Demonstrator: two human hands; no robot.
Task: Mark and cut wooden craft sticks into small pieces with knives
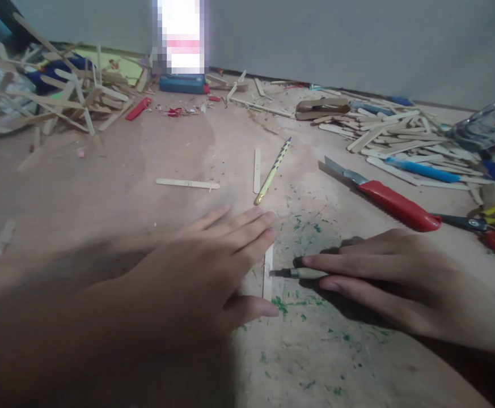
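A wooden craft stick [268,275] lies upright in the view, flat on the tabletop. My left hand [213,255] holds it down: the fingertips are over its far end, the thumb across its near end. In my right hand [392,277] is a slim craft knife [311,273], pinched between thumb and fingers. Its dark tip touches or nearly touches the middle of the stick from the right. Just beyond my left fingertips are a patterned yellow pencil [274,170] and a short craft stick [256,170]. Another craft stick [187,183] lies crosswise to the left.
Red-handled cutter [400,207] with its blade out and scissors [494,226] lie at right. Behind them are piled craft sticks [400,133], a blue pen [423,169] and a clear bottle [485,127]. A stick structure [72,96] stands far left; a blue box [182,84] sits near the wall.
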